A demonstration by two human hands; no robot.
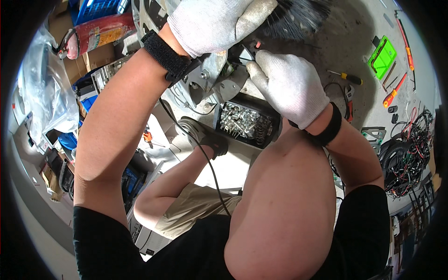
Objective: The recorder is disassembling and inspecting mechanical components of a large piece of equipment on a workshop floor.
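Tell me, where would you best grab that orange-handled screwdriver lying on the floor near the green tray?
Probably by the orange handle, coming straight down from above. The screwdriver lies flat on the grey floor, tilted, with its thin shaft pointing up toward the green tray. The handle is the thicker end, though small black parts lie close beside it.

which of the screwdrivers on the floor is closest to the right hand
The small screwdriver with the yellow-and-black handle, lying just beyond the gloved right hand. The orange-handled screwdrivers lie farther right, past the green tray.
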